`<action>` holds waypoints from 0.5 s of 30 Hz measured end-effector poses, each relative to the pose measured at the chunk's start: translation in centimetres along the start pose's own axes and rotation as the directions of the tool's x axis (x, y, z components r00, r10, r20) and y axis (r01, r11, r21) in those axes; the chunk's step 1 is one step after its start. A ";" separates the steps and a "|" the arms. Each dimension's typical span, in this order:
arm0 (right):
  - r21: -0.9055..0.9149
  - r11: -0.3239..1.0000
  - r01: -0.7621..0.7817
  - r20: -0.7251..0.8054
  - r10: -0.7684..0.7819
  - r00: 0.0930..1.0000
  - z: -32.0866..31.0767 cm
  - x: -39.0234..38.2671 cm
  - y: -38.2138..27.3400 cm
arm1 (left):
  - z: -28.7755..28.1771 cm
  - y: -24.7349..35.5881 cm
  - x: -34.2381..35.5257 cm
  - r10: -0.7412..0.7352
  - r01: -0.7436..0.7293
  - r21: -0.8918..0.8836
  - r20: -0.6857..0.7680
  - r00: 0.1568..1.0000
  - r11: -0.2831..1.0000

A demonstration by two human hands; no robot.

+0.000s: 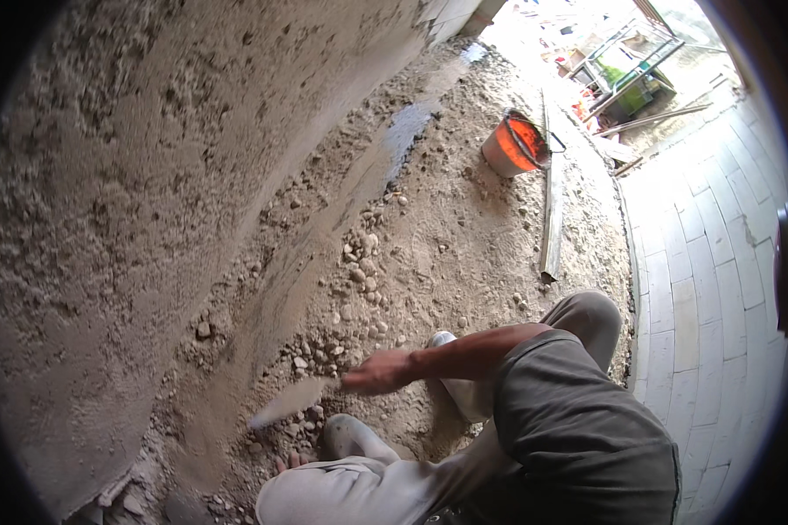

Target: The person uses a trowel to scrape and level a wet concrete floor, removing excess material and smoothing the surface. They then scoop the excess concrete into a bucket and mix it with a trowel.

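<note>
My right hand (378, 372) is closed around the handle of a trowel (287, 403), its fingers wrapped over the grip. The trowel's pale, slightly blurred blade points left, low over a smoothed strip of sand-coloured mortar (267, 328) along the foot of the rough wall. Just beyond my bent knee, only the fingertips of my left hand (292, 459) show, stretched toward the stony ground; the rest is hidden by the knee. Small pebbles (320, 357) lie beside the trowel and my right hand.
A rough plastered wall (131, 175) rises on the left. An orange-lined bucket (515, 147) stands farther off, beside a long metal straightedge (552, 219). Pale block masonry (700, 289) lines the right. A metal frame (635, 66) and scattered debris are in the bright area beyond.
</note>
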State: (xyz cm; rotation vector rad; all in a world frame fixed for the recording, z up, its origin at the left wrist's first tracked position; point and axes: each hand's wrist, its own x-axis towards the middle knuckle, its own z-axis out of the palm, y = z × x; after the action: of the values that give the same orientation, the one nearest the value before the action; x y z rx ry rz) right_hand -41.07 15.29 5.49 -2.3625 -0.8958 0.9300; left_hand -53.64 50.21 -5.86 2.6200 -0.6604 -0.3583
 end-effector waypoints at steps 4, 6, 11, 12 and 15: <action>0.047 0.955 -0.294 -0.444 0.284 0.850 -4.8 -4.2 7.3 | -0.2 -0.2 3.4 0.021 -0.021 0.083 0.000 1.000 0.996; 0.301 0.782 -0.546 -0.464 0.620 0.632 -7.3 -6.5 9.6 | 0.3 0.1 4.8 0.027 -0.027 0.099 0.001 1.000 0.995; 0.529 0.601 -0.600 -0.514 0.789 0.337 -5.0 -8.6 15.8 | 0.4 -0.2 6.7 0.019 -0.020 0.158 0.013 1.000 0.987; 0.498 0.616 -0.610 -0.496 0.780 0.383 -4.0 -9.4 16.0 | 0.4 0.0 6.8 0.022 -0.025 0.163 0.022 1.000 0.986; 0.472 0.718 -0.512 -0.467 0.696 0.546 -1.9 -10.2 13.4 | 0.3 0.0 7.1 0.012 -0.019 0.186 0.036 0.999 0.982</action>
State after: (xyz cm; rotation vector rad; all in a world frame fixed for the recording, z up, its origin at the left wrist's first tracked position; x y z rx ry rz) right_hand -40.00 -1.48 3.14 -2.4742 0.3609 0.3629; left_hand -47.68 46.56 -7.16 2.7895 -0.7589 -0.3529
